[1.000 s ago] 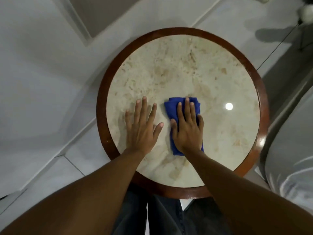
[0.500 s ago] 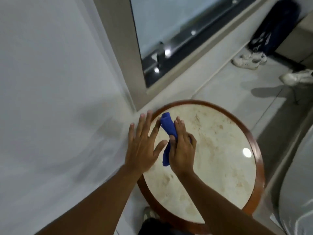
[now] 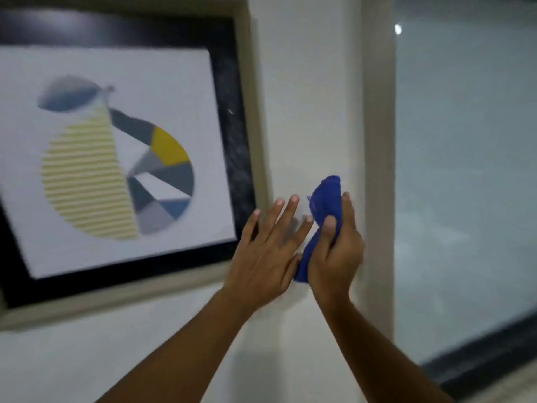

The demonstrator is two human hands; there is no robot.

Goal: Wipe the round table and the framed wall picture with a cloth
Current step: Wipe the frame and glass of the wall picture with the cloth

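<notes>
A framed picture [image 3: 241, 135] hangs on the white wall at the left, with a beige outer frame, a black border and a geometric pear print. My right hand [image 3: 334, 251] is raised in front of the wall just right of the frame's lower right corner and grips a bunched blue cloth [image 3: 325, 202]. My left hand [image 3: 267, 251] is beside it with fingers spread, over the frame's lower right corner and holding nothing. The round table is out of view.
A beige window post [image 3: 377, 170] runs vertically just right of my hands. Beyond it is a large glass pane [image 3: 465, 184] with a dark sill at the lower right.
My view swung up from the round table to the wall. Both hands rose off the table, and the right hand bunched the blue cloth and carried it up beside the picture.
</notes>
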